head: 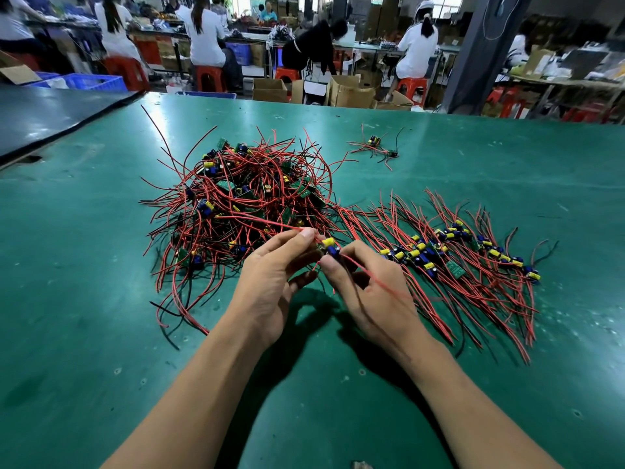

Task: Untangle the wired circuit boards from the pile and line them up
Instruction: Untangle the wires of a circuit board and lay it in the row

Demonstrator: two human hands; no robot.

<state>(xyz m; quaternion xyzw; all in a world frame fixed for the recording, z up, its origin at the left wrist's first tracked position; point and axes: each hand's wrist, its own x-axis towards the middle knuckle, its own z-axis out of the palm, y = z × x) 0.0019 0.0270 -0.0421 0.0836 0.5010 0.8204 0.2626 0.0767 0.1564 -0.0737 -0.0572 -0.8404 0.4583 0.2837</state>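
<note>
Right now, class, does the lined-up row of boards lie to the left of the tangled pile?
No, the lined-up row lies to the right of the tangled pile.

Both forearms bare, entering from the lower edge and converging toward centre. Left hand [270, 286]: back toward camera, fingers curled, index tip extended onto one end of a small circuit board [328, 249], thumb underneath. Right hand [372, 292]: thumb and index pinch the board's other end, remaining fingers curled under the palm. Fingertips of the two hands nearly meet.
</note>
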